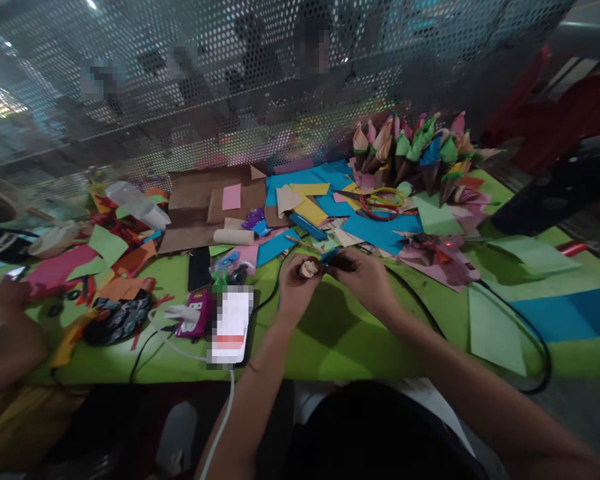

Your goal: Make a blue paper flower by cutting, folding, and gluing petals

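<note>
In the middle of the green table, my left hand is closed around a small brown paper cone. Its open end, stuffed with crumpled cream paper, faces me. Beside it, my right hand pinches a piece of blue paper against the cone's far side; its fingertips partly hide it. Both hands are held close together above the table. Behind them lie a blue cutter, a roll of cream paper and loose coloured sheets. At the back right stands a bunch of finished-looking paper cones with twisted coloured tops.
Red and yellow scissors lie behind my right hand. A glue gun with a glowing red light and trailing cable is at the right. A charging phone and power strip lie left. Another person's hand is far left.
</note>
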Motion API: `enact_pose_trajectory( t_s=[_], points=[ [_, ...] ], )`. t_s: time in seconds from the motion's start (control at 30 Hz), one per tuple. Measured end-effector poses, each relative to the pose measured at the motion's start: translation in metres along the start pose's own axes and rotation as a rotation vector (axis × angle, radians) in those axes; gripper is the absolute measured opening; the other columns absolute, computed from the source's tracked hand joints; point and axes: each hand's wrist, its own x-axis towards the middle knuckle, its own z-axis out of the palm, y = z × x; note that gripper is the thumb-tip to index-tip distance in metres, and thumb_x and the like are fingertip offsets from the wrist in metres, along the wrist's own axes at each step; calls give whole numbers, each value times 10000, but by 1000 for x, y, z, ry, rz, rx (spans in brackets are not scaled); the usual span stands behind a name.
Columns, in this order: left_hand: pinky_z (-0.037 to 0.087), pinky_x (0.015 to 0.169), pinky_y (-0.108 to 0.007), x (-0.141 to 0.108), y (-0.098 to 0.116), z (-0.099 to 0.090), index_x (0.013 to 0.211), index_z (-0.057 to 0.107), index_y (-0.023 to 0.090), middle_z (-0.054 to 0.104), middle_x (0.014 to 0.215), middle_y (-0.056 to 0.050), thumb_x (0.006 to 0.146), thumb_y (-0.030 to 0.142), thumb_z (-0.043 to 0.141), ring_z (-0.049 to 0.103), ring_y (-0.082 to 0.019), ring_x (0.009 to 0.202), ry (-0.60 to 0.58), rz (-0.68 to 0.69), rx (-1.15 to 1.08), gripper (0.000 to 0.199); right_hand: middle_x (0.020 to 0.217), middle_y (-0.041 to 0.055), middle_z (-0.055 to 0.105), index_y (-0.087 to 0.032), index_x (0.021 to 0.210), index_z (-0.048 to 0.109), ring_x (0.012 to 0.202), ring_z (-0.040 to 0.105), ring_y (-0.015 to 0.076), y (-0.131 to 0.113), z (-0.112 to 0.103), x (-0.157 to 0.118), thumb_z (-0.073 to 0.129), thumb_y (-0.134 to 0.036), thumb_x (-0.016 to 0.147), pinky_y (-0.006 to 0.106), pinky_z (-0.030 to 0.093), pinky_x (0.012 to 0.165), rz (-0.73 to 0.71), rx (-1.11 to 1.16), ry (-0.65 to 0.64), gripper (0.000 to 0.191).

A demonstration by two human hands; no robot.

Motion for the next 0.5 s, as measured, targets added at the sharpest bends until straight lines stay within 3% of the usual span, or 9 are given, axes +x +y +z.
enact_pose_trajectory(
  t_s=[0.27, 0.4, 0.5],
  points=[
    [437, 652, -278, -2, -1, 0, 678, 625, 200, 597, 718, 13, 660, 135, 687, 541, -149, 693, -75, -57, -30, 92, 803, 32, 762, -208, 873, 761, 744, 696, 218, 3, -1, -1, 715, -352, 790, 342, 542, 730, 10, 75, -56, 172],
    [438, 648, -270, -1, -4, 3, 711, 599, 200, 590, 719, 23, 668, 196, 738, 531, -140, 686, -93, -158, -90, 146, 755, 27, 743, -207, 804, 754, 701, 674, 206, 2, -4, 1, 704, -333, 798, 330, 530, 693, -26, 21, 16, 136],
    [447, 669, -258, 1, -7, 5, 776, 562, 207, 577, 734, 35, 668, 240, 783, 534, -131, 700, -44, -191, -96, 249, 752, 34, 750, -215, 800, 754, 681, 673, 202, -5, -10, 3, 712, -348, 809, 319, 534, 657, -79, 25, 95, 140]
  ],
)
